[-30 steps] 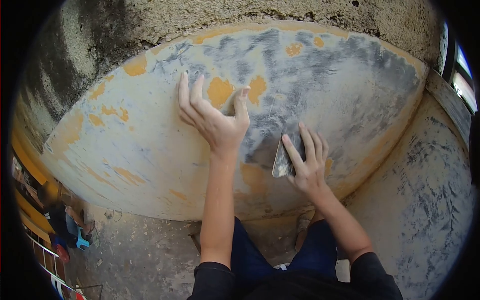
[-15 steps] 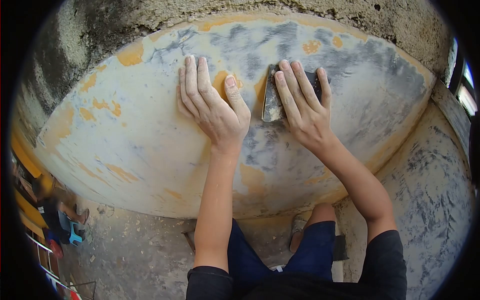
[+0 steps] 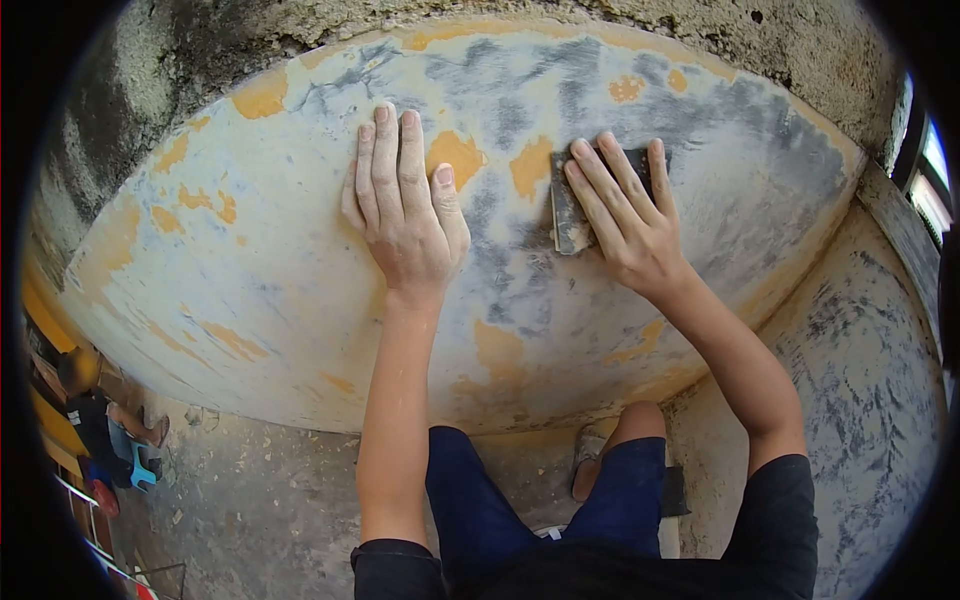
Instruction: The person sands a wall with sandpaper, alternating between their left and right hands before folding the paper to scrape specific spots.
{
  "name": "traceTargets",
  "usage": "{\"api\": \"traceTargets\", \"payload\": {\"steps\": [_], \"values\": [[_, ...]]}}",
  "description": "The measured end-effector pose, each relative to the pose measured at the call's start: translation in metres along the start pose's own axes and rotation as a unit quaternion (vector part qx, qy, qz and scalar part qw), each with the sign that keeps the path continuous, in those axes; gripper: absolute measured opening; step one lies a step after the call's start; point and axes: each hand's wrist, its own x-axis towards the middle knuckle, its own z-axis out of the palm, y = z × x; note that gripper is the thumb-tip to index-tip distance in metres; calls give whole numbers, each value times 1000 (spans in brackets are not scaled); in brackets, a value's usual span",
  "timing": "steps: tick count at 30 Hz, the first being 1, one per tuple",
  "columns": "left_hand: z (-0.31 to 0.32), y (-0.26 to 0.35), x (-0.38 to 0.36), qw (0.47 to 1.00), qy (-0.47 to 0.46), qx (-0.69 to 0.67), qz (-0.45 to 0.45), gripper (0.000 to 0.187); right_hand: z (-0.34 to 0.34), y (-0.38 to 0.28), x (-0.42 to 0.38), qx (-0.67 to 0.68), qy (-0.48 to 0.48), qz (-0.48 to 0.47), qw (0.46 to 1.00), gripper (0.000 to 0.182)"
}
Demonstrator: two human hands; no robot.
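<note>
A big curved panel [image 3: 300,250], pale with orange and dark grey patches, spans the view. Flat against its upper left-centre lies my left hand [image 3: 408,205], dusty, with its fingers stretched upward and nothing in it. To the right, my right hand [image 3: 630,215] presses a dark, flat sanding sheet or pad [image 3: 572,215] against the panel. Its fingers lie over the pad, whose left edge and top corner show; the rest is hidden under the hand.
Rough concrete wall [image 3: 830,60] rises behind the panel. A second grey-mottled curved surface [image 3: 850,400] stands at the right. At the far left a person [image 3: 95,430] sits by a blue stool [image 3: 143,468] on the dusty floor [image 3: 260,490].
My left hand has shifted left on the panel, its fingers now pointing more upright. My right hand and the dark pad have moved a little right and down, uncovering more of an orange patch.
</note>
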Motion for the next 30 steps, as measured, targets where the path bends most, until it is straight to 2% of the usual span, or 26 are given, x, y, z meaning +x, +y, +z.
{"api": "traceTargets", "payload": {"steps": [4, 12, 15, 30], "values": [[1, 1, -2, 1000, -10, 14, 5, 50, 1, -2, -4, -1, 8, -3, 1000, 48], [2, -1, -4, 1000, -10, 3, -5, 51, 9, -18, -1, -52, 8, 34, 998, 53], [1, -3, -4, 1000, -16, -2, 0, 52, 6, -19, 0, -25, 7, 53, 998, 53], [-1, -1, -6, 999, -29, 19, 0, 54, 5, -18, 1, -48, 5, 48, 998, 47]]}}
